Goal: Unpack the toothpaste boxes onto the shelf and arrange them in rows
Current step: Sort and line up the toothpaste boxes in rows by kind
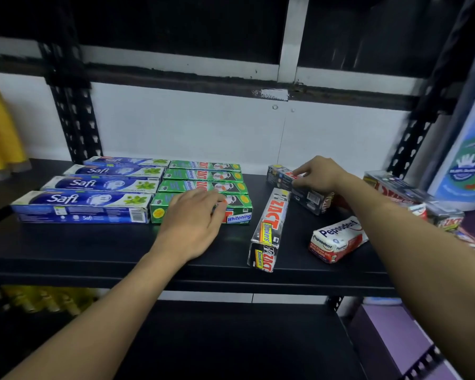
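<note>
here, left grip (192,219) rests loose-fingered on a green box (159,212); right grip (317,175) pinches a black box (310,197).

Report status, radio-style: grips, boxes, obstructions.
Left grip rests on front green Zact Whitening box. Right grip pinches dark Zact box. Zact Smokers box, Pepsodent box lie loose.

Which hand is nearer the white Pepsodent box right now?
Right. The right hand grips a black box just behind the Pepsodent box; the left hand rests on a green box far to its left.
</note>
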Available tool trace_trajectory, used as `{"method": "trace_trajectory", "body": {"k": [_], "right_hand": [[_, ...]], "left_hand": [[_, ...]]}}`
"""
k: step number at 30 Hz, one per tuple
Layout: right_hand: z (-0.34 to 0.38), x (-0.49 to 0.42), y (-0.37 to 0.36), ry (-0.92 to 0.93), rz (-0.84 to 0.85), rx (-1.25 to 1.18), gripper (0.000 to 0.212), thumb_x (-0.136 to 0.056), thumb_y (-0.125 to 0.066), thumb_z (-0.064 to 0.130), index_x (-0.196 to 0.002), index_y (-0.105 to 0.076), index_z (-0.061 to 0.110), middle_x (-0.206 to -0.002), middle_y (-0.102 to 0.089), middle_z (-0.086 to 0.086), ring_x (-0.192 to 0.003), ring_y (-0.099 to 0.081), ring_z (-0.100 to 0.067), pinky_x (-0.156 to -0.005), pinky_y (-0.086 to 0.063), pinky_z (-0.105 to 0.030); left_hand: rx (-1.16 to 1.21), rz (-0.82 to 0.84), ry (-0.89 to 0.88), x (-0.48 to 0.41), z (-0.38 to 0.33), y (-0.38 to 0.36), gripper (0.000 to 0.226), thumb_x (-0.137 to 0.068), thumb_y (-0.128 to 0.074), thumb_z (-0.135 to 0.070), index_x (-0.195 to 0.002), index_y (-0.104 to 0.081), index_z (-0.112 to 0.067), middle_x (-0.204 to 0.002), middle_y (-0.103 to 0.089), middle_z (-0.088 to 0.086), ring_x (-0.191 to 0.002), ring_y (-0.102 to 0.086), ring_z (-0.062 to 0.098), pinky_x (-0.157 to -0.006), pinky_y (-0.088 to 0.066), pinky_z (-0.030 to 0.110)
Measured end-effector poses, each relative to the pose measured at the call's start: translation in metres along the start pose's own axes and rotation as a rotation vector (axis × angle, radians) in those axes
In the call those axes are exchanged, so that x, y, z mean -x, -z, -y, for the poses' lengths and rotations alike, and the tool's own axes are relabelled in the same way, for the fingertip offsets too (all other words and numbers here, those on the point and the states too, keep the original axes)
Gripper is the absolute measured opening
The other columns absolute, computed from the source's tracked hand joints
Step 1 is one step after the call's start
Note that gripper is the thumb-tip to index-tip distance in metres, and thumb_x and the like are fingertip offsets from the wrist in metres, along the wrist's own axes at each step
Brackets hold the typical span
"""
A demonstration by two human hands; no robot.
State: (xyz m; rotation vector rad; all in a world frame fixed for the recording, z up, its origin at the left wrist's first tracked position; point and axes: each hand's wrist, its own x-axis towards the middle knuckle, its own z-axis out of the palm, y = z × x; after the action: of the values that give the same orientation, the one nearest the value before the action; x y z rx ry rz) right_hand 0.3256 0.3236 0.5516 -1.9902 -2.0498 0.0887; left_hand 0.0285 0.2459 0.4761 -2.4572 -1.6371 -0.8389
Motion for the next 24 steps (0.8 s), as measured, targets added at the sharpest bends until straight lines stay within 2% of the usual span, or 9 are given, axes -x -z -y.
{"method": "trace_trajectory", "body": {"k": [4, 7, 9, 12, 14, 16, 17, 20, 24], "right_hand": [[0.007, -0.004, 0.006, 0.014, -0.102, -0.121, 0.026, -0.083, -0.073, 0.032, -0.105, -0.077, 0.018, -0.109, -0.073, -0.001, -0.102, -0.062, -0.017, -0.081, -0.043, -0.025], [0.016, -0.011, 0.007, -0.044, -0.169, -0.034, 0.028, -0.081, -0.075, 0.033, -0.101, -0.078, 0.013, -0.102, -0.073, -0.003, -0.09, -0.06, -0.018, -0.072, -0.044, -0.026], [0.025, -0.014, 0.003, -0.131, -0.217, 0.067, 0.03, -0.079, -0.075, 0.031, -0.095, -0.071, 0.006, -0.095, -0.068, -0.009, -0.085, -0.058, -0.025, -0.068, -0.046, -0.03], [0.033, -0.016, -0.008, -0.237, -0.223, 0.086, 0.026, -0.081, -0.072, 0.023, -0.086, -0.051, 0.009, -0.093, -0.056, -0.012, -0.08, -0.051, -0.029, -0.065, -0.04, -0.031], [0.032, -0.019, -0.013, -0.242, -0.171, 0.036, 0.036, -0.082, -0.074, 0.035, -0.087, -0.054, 0.006, -0.091, -0.056, -0.011, -0.081, -0.052, -0.028, -0.065, -0.039, -0.031], [0.025, -0.022, -0.014, -0.225, -0.1, 0.007, 0.045, -0.084, -0.069, 0.047, -0.093, -0.066, 0.003, -0.089, -0.063, -0.01, -0.081, -0.058, -0.025, -0.062, -0.039, -0.029], [0.021, -0.021, -0.013, -0.198, -0.079, -0.05, 0.041, -0.087, -0.066, 0.045, -0.097, -0.071, 0.005, -0.088, -0.066, -0.009, -0.078, -0.061, -0.021, -0.06, -0.042, -0.027], [0.008, -0.008, -0.007, -0.181, 0.008, -0.441, 0.02, -0.094, -0.064, 0.021, -0.1, -0.073, 0.004, -0.079, -0.068, -0.01, -0.052, -0.061, -0.01, -0.046, -0.047, -0.017], [-0.002, -0.001, -0.007, -0.102, 0.109, -0.613, 0.024, -0.091, -0.061, -0.003, -0.112, -0.071, 0.002, -0.1, -0.072, -0.017, -0.075, -0.07, -0.021, -0.058, -0.056, -0.02]], "left_hand": [[0.008, -0.013, -0.003, -0.001, 0.0, -0.001, 0.052, -0.097, -0.018, -0.049, -0.123, -0.059, -0.029, -0.117, -0.064, -0.01, -0.118, -0.051, 0.017, -0.105, -0.031, 0.04], [0.009, -0.01, 0.003, -0.001, -0.001, 0.0, 0.054, -0.097, -0.018, -0.05, -0.125, -0.059, -0.029, -0.122, -0.063, -0.01, -0.121, -0.049, 0.016, -0.106, -0.029, 0.039], [0.006, -0.008, 0.005, -0.001, -0.001, -0.001, 0.054, -0.096, -0.019, -0.05, -0.126, -0.059, -0.029, -0.125, -0.062, -0.01, -0.124, -0.047, 0.016, -0.107, -0.027, 0.038], [-0.005, -0.009, -0.001, -0.002, -0.001, -0.001, 0.055, -0.096, -0.019, -0.05, -0.126, -0.059, -0.029, -0.126, -0.062, -0.01, -0.124, -0.047, 0.015, -0.105, -0.026, 0.036], [-0.007, -0.013, -0.005, -0.001, -0.001, -0.001, 0.055, -0.096, -0.019, -0.051, -0.125, -0.059, -0.028, -0.125, -0.063, -0.01, -0.123, -0.048, 0.015, -0.105, -0.026, 0.037], [-0.009, -0.008, -0.002, -0.001, 0.0, 0.0, 0.055, -0.096, -0.018, -0.051, -0.125, -0.059, -0.029, -0.124, -0.063, -0.01, -0.123, -0.048, 0.015, -0.105, -0.027, 0.037], [-0.011, -0.007, 0.0, -0.001, 0.0, 0.0, 0.055, -0.096, -0.018, -0.051, -0.125, -0.059, -0.029, -0.124, -0.063, -0.01, -0.123, -0.048, 0.015, -0.106, -0.027, 0.037], [-0.013, -0.004, 0.009, -0.002, 0.0, -0.001, 0.049, -0.1, -0.022, -0.05, -0.124, -0.059, -0.029, -0.123, -0.063, -0.01, -0.122, -0.048, 0.015, -0.104, -0.027, 0.037], [-0.023, -0.007, 0.019, -0.003, 0.0, -0.002, 0.039, -0.104, -0.03, -0.045, -0.124, -0.059, -0.028, -0.122, -0.063, -0.009, -0.121, -0.048, 0.016, -0.103, -0.027, 0.037]]}}
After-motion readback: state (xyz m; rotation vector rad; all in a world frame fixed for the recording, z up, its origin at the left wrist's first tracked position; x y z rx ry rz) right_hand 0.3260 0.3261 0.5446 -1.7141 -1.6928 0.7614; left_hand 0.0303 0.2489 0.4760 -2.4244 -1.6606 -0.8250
